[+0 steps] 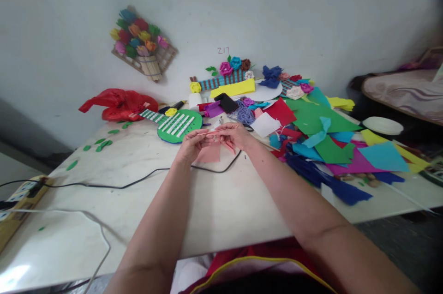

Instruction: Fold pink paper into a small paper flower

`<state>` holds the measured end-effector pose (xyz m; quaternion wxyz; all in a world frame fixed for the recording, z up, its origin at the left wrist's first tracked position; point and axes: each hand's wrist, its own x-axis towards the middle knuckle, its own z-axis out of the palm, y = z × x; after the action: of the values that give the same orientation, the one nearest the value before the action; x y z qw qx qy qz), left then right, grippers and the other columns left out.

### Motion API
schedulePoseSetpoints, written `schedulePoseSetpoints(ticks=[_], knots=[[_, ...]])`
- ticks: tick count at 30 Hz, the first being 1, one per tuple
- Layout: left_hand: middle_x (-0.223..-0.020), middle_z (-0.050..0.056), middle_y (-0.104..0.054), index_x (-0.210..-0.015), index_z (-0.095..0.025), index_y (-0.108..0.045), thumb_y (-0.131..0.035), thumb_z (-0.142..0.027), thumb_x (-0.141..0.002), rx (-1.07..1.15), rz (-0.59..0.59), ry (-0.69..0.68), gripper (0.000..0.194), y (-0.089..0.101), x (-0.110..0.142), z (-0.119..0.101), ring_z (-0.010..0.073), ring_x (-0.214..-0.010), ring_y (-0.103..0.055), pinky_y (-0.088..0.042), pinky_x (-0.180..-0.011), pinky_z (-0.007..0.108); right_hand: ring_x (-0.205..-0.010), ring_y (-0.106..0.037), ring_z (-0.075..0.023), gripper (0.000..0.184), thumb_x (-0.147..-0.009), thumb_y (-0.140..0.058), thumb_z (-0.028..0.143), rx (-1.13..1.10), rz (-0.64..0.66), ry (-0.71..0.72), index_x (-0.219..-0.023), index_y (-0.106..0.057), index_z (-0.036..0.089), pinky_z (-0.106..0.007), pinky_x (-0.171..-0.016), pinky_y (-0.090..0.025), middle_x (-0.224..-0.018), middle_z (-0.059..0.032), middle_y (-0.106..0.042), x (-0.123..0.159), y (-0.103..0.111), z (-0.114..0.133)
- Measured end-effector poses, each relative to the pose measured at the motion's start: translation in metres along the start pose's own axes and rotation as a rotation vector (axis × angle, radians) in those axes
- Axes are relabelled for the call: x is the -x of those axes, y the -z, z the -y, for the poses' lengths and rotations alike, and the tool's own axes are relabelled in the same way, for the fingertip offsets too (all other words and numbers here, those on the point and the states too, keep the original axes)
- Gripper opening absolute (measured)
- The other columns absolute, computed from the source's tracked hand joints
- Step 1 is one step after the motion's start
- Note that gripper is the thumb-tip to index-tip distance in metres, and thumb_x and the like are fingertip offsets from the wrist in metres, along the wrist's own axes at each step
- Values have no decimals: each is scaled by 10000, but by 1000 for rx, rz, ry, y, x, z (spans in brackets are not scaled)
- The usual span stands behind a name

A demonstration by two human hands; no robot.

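Observation:
Both hands meet over the middle of the table, pinching a thin strip of pink paper (212,133) between them. My left hand (194,144) grips its left end, fingers closed. On the other end, my right hand (236,135) has thumb and fingers pressed together. A flat pink paper piece (208,153) lies on the table just below the hands. Left of them rests a green guitar-shaped craft (180,126) with white strips and a yellow paper flower (170,111). Part of the strip is hidden by my fingers.
Coloured paper sheets (318,118) pile up on the right, near a white bowl (383,125). A black cable (138,178) crosses the table to a power strip (26,199) at left. A red plastic bag (119,104) and green paper leaves (103,146) lie at left.

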<state>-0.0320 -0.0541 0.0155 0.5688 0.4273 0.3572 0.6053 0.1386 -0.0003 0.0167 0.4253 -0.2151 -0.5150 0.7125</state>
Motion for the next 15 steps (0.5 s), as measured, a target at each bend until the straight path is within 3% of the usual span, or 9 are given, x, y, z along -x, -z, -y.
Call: schedulePoseSetpoints(ticks=[6,11,15], knots=[[-704,69,-703,-808,-118,-632,-654,-190,-609,-5,40,2,213,1,-1,-1,177,-626,-668,-525,-674,305,-475,-561,-102,177,-553,-688,153,11,2,-2,-724,-671,108,-214,-492,-456,-557,-40,-648,2,-1,3],[-707,94,-702,-789,-105,-647,-636,-320,-644,-11,54,-8,259,1,-1,-1,195,-633,-669,-525,-672,318,-478,-556,-107,139,-591,-644,191,35,25,32,-707,-659,115,-236,-510,-478,-613,-52,-665,2,0,4],[-696,77,-702,-811,-108,-635,-684,-219,-607,-55,13,-11,237,0,-2,1,174,-614,-666,-524,-653,290,-471,-552,-111,218,-675,-627,329,35,33,65,-701,-650,115,-233,-485,-471,-584,-55,-645,2,2,2]])
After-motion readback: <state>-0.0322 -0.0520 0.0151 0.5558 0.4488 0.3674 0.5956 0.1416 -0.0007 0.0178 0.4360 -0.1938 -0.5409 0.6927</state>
